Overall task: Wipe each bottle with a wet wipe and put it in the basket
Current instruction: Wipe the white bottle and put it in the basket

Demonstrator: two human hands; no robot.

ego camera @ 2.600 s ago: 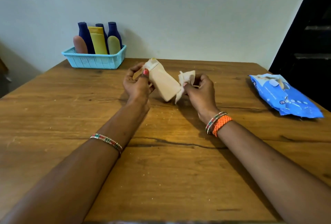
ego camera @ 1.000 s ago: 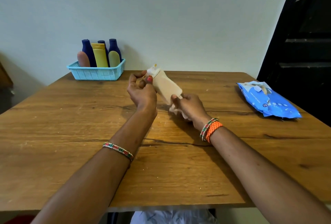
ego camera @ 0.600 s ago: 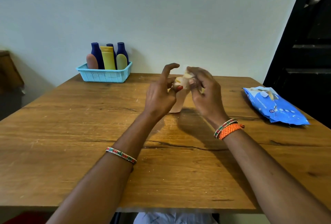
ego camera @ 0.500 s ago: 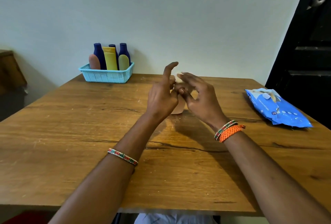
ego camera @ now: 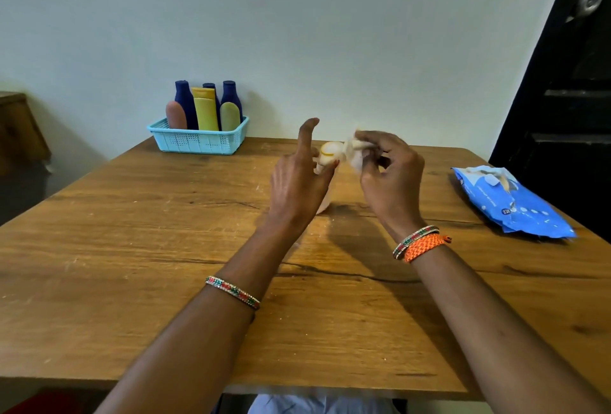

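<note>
Wipe (ego camera: 355,152) now off bottle (ego camera: 327,162) top

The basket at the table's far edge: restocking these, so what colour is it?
Light turquoise-blue perforated plastic basket; the head view, the only one, shows it clearly.

Nothing here reads clearly: the blue wipes pack (ego camera: 510,203) at the table's (ego camera: 132,248) right edge carries small white print and a round logo, too blurred to make out

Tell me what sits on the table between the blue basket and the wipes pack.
In the head view, only the beige bottle stands between the basket and wipes pack, with the left hand and right hand around it; otherwise bare table.
</note>
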